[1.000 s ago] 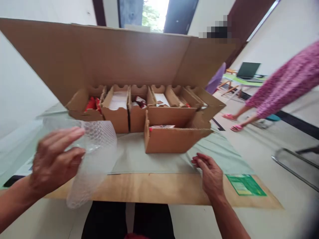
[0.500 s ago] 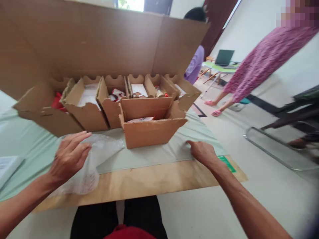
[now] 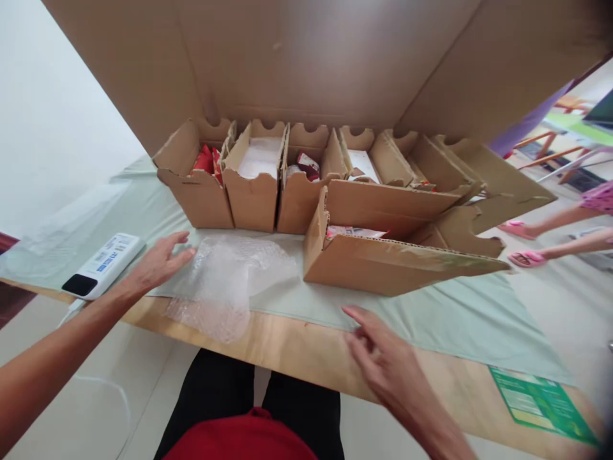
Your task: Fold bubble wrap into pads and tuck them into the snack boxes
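Observation:
My left hand is open, fingers apart, just left of a crumpled sheet of bubble wrap. Whether its fingertips touch the wrap I cannot tell. My right hand hovers by the table's front edge, thumb and forefinger apart, holding nothing. Beyond it a cardboard box without a lid lies crosswise, with a printed packet inside. Behind that stands a row of several narrow cardboard bins. Red packets lie in the leftmost bin, and a white item in the one beside it.
A tall cardboard panel rises behind the bins. A white power bank with a cable lies at left on the pale green cloth. A green printed card is at the right front edge. Another person's feet show at far right.
My view has swung left, bringing the whole power bank into sight. My right hand has drawn back toward the table's front edge and its fingers have spread. My left hand has moved off the bubble wrap.

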The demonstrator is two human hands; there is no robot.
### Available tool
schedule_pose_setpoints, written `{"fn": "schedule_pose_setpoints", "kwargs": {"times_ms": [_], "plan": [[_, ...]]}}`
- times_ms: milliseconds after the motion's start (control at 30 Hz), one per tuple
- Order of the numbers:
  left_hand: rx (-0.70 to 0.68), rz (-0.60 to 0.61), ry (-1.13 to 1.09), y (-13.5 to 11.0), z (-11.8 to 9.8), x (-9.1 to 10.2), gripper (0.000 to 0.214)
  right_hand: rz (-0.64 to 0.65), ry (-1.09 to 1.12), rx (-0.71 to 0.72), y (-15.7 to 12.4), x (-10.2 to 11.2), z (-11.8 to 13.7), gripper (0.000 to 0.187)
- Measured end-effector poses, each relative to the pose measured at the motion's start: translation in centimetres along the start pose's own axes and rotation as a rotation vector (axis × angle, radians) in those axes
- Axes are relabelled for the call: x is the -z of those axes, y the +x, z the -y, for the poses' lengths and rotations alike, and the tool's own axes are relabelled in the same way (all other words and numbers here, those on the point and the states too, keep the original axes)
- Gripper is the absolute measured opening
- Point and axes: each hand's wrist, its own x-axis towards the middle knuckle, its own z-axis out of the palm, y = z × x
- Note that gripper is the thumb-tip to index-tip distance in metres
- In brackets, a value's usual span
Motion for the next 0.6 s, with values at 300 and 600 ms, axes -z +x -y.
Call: {"fn": "schedule_pose_setpoints", "kwargs": {"times_ms": [300,600], "plan": [[0.062,0.265,0.003,1.6,-2.0,-2.0,0.035,0.190,0.148,-0.148,11.0,-8.5,5.2,0.069],[-0.244,-0.154,-0.260,-2.2,-4.8,5.4,0.024,-0.155,-0.058,0.197,2.9,0.6,9.1,0.009]]}}
